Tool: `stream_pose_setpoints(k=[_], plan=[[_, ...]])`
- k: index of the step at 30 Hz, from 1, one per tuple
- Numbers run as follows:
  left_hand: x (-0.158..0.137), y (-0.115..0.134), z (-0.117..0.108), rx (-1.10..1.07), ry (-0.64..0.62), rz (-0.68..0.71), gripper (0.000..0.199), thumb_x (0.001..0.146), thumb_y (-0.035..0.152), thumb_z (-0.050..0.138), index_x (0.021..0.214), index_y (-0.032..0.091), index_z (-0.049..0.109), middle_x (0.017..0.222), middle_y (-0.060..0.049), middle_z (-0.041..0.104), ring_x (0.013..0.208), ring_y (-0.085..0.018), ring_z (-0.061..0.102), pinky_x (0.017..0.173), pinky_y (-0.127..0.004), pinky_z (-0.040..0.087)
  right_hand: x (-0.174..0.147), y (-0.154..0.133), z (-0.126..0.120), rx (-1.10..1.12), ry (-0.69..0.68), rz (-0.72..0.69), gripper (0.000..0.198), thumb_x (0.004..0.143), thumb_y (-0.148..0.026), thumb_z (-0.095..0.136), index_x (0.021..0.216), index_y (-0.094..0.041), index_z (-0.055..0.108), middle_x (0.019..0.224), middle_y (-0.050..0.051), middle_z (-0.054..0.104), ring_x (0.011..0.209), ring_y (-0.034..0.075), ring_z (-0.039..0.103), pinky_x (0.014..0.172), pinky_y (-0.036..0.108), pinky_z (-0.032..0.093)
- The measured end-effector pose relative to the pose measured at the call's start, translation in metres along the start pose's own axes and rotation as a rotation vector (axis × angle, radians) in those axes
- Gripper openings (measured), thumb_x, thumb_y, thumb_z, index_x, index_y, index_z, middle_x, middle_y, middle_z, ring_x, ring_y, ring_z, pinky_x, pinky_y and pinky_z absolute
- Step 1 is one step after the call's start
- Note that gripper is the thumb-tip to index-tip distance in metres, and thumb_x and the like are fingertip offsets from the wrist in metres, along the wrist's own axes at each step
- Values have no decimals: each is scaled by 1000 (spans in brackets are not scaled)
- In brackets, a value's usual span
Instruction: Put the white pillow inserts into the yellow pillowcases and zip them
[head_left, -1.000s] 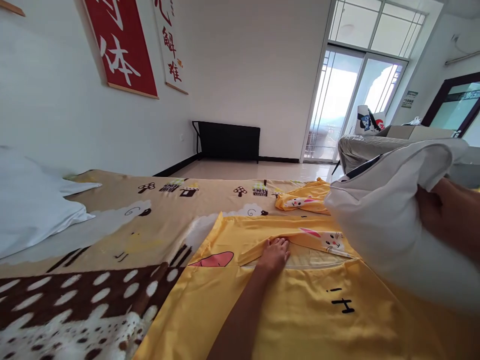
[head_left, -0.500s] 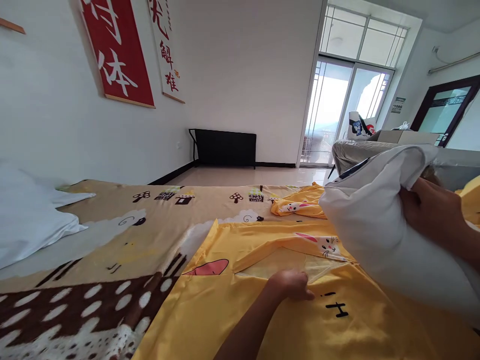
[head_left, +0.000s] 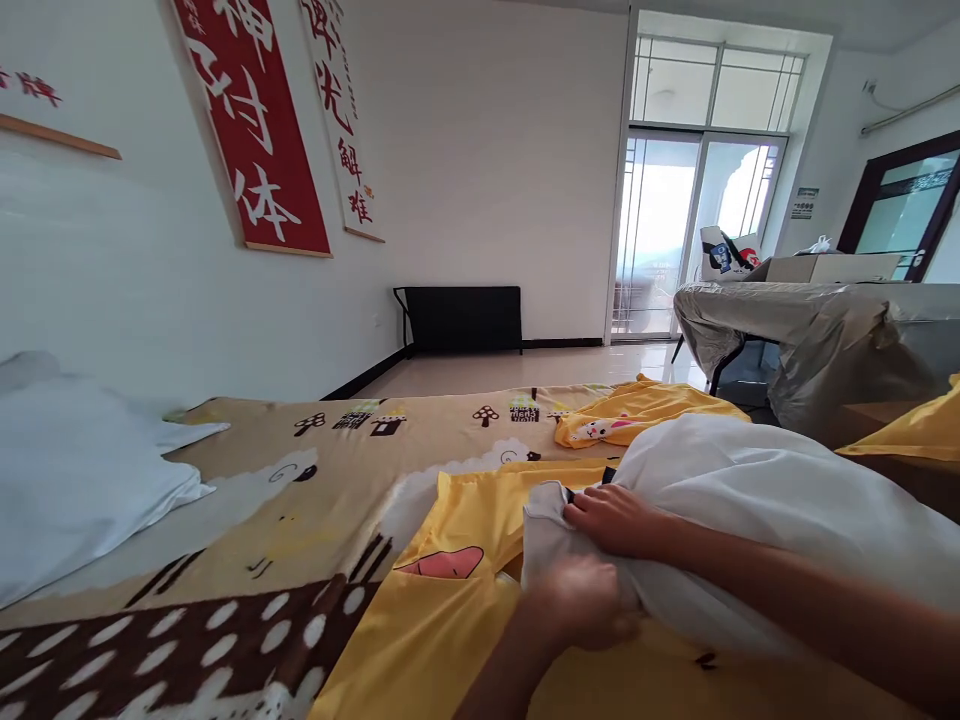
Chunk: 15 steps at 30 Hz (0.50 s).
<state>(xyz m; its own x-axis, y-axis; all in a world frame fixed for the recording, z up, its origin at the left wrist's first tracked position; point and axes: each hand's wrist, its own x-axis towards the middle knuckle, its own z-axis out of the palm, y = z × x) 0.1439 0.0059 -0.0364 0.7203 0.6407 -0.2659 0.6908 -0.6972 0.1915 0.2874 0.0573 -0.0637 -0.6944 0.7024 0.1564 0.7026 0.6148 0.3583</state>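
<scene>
A white pillow (head_left: 757, 500) lies over the yellow pillowcase (head_left: 420, 640), with its near corner at the pillowcase's opening. My right hand (head_left: 619, 518) is closed around that corner, and a dark strip shows beside the fingers. Just below it, my left hand (head_left: 581, 600) is closed at the lower edge of the opening, slightly blurred; its fingertips are partly hidden. A pink printed patch (head_left: 446, 563) shows on the pillowcase left of the hands. The pillow covers most of the opening and the printed rabbit.
Beneath everything spreads a beige and brown patterned blanket (head_left: 330, 520). Another white pillow (head_left: 90, 470) rests at the left by the wall. A second yellow cloth (head_left: 600, 420) lies bunched at the far edge. Beyond stands a plastic-covered table (head_left: 817, 300) with a box.
My right hand has brought the pillow left and down from the right side onto the pillowcase opening. My left hand stays near the opening's edge. The view has shifted slightly.
</scene>
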Motion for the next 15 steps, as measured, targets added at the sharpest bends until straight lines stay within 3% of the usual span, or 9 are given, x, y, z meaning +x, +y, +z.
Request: stream_pose_setpoints(k=[4, 8, 12, 15], plan=[[-8, -55, -19, -70, 70, -139, 26, 75, 30, 46, 67, 16, 67, 70, -6, 66, 62, -18, 55, 55, -27, 37, -2, 9, 1, 71, -29, 70, 16, 90, -16, 43, 99, -19, 56, 90, 6, 64, 79, 18, 61, 60, 27, 35], [-14, -100, -24, -130, 131, -268, 21, 73, 21, 42, 58, 16, 56, 68, -4, 61, 66, -17, 53, 64, -28, 36, -4, 16, -5, 116, -82, 94, 19, 89, -15, 40, 99, -19, 56, 91, 6, 65, 81, 20, 62, 60, 27, 35], [-16, -114, -24, -175, 191, -313, 18, 73, 18, 40, 65, 16, 56, 80, -5, 63, 77, -19, 55, 72, -31, 36, 0, 7, -8, 134, -136, 64, 21, 86, -14, 42, 100, -19, 57, 91, 7, 65, 78, 19, 62, 58, 27, 34], [-20, -109, -29, -213, 233, -253, 17, 76, 19, 40, 71, 17, 56, 82, -4, 63, 78, -18, 55, 69, -28, 37, 4, 0, -16, 148, -155, 24, 23, 83, -12, 43, 100, -19, 57, 91, 8, 66, 73, 19, 62, 56, 26, 32]])
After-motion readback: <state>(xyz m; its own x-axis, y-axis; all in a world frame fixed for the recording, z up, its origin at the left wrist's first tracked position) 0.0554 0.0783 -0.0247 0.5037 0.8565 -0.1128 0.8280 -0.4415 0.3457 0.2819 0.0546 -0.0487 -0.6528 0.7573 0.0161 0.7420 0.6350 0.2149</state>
